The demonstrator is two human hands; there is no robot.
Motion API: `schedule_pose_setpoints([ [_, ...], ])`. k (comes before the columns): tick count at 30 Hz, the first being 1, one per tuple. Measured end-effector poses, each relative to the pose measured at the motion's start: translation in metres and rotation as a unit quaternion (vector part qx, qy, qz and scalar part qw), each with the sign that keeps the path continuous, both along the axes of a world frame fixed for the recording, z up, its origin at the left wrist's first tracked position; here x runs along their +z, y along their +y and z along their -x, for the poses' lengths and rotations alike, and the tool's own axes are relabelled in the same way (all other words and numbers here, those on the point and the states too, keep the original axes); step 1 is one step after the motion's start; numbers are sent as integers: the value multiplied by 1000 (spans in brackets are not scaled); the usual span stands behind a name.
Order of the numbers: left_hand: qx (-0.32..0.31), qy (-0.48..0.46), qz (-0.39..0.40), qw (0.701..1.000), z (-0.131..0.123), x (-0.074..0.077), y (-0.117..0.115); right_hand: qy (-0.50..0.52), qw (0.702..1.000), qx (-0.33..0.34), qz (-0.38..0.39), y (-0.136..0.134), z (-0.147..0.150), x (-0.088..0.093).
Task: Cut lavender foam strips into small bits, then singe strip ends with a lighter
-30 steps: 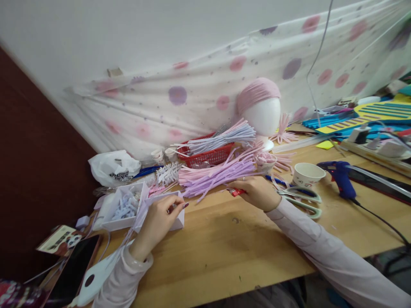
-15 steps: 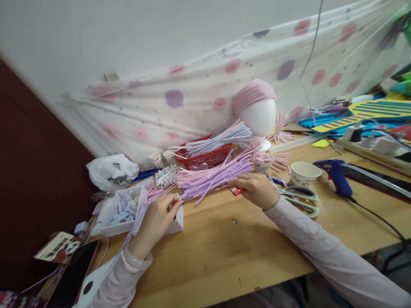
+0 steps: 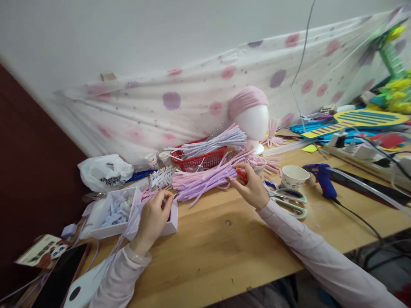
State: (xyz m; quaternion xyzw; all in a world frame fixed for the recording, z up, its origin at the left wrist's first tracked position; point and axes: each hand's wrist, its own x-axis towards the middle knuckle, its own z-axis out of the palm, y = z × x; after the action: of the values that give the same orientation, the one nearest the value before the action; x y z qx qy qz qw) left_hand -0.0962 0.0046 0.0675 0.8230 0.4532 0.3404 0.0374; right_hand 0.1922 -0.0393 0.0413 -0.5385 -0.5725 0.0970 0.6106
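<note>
My left hand (image 3: 153, 220) is closed in a pinch above a white box (image 3: 173, 220). Whatever sits between its fingertips is too small to make out. Pale lilac strips (image 3: 128, 224) run beside that wrist toward the lower left, and I cannot tell if the hand holds them. My right hand (image 3: 252, 188) grips a small red object (image 3: 241, 174) against the palm, its kind partly hidden. Thumb and forefinger of this hand are spread near the right end of a bundle of lilac fuzzy craft stems (image 3: 195, 188). Pink stems (image 3: 183, 177) lie behind them.
A red basket (image 3: 205, 160) holds pale stems, beside a white foam head (image 3: 255, 122) with a pink cover. At right are scissors (image 3: 290, 203), a paper cup (image 3: 295, 176), a blue glue gun (image 3: 324, 177) and a power strip (image 3: 349, 160). A phone (image 3: 61, 278) lies at left.
My right hand has turned, with thumb and forefinger now spread apart and the red object tilted up. My left hand stays pinched by the white box. The whole view has shifted slightly.
</note>
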Motion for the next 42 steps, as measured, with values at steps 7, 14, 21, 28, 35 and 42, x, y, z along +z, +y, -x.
schedule_pose_setpoints([
  [7, -71, 34, -79, 994, -26, 35, 7, 327, 907, 216, 156, 6, 15, -8],
  [14, -148, -9, -91, 985, -63, 38, 6, 441, 823, 268, 236, 11, 11, -13],
  [21, -169, -42, -124, 977, -63, 34, -1, 491, 799, 257, 235, 11, 10, -8],
  [28, -171, -43, -123, 977, -66, 32, -4, 500, 797, 240, 241, 12, 8, -6],
  [35, -174, -29, -125, 976, -69, 25, -6, 503, 796, 242, 234, 14, 6, -8],
  [42, -178, -11, -115, 977, -71, 21, -7, 491, 800, 251, 235, 14, 6, -9],
])
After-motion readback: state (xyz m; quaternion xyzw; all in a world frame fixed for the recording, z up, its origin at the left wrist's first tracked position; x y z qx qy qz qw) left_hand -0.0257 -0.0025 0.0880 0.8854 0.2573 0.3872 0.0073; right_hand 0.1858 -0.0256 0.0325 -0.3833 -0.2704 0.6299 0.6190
